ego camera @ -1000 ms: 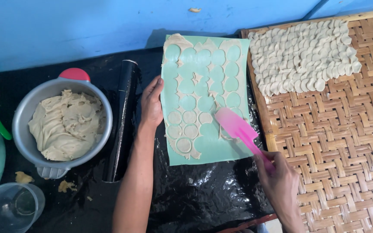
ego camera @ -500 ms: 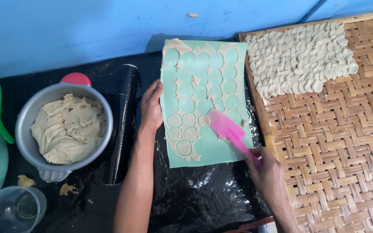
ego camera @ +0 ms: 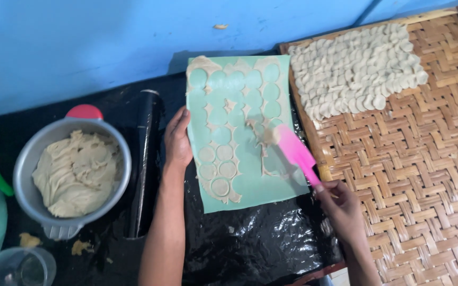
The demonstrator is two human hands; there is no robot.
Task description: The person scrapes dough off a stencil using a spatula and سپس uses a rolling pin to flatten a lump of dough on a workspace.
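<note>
Left hand (ego camera: 178,139) lies flat on green mat (ego camera: 250,180) edge, grasping nothing; right hand (ego camera: 341,207) grips pink spatula (ego camera: 294,151), blade on dough sheet (ego camera: 261,139).

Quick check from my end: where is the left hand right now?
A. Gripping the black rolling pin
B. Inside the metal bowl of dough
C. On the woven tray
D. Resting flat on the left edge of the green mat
D: the left hand lies flat on the left edge of the green mat, beside the black rolling pin, while the right hand holds the pink spatula.
</note>
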